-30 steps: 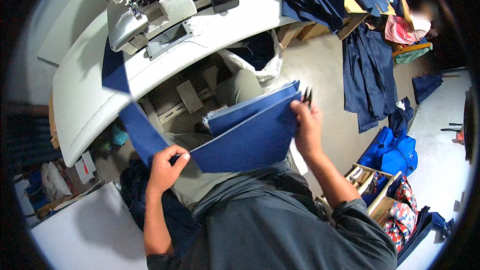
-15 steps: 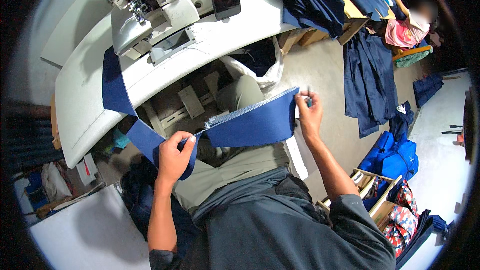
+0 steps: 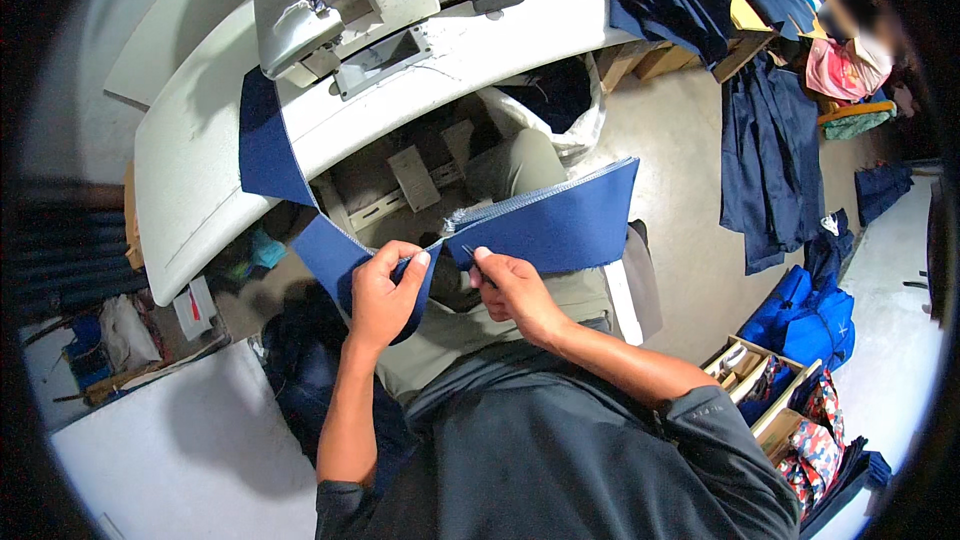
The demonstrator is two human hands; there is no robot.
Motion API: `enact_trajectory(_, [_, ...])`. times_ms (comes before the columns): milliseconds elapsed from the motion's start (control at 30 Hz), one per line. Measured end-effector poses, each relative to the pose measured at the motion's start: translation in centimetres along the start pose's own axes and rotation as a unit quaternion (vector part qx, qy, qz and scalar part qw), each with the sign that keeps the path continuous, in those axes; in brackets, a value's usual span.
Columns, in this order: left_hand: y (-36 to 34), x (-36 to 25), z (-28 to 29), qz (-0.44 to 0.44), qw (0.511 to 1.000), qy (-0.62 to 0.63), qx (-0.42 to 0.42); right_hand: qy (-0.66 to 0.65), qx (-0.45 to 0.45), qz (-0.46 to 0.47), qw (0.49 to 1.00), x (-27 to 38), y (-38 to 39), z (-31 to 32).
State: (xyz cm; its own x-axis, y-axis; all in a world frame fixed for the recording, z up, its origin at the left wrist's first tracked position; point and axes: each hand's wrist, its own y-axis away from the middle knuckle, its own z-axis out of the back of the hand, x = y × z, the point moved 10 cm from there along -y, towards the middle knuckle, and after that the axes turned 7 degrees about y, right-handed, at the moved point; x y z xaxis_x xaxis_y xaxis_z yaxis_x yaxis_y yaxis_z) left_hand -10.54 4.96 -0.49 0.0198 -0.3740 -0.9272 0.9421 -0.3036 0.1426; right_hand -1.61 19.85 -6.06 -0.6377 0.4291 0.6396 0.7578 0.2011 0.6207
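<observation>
Navy-blue cloth pieces [image 3: 565, 225] lie just to the right of the left hand [image 3: 385, 295], their long axis rising toward the right of the frame.

Near the centre of the frame, the left hand has thumb and fingers pressed together on a blue strip [image 3: 333, 255], which extends toward the upper left. The right hand [image 3: 515, 295] is just below the pieces, its fingers closed around a small dark tool [image 3: 469, 252]; whether the tool itself is open, I cannot tell. Pale threads [image 3: 438, 240] lie between the left thumb and the tool, near both, at the pieces' left end; the right hand is nearer to the pieces.
</observation>
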Motion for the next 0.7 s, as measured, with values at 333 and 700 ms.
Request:
enact_trajectory(333, [0.3, 0.2, -0.7, 0.012, 0.999, 0.032, 0.024, 0.025, -0.016, 0.015, 0.999, -0.4, -2.3, -1.3])
enact_trajectory(700, [0.6, 0.1, -0.5, 0.025, 0.996, 0.090, 0.007, 0.022, -0.050, 0.038, 0.998, 0.8, 0.5, -1.5])
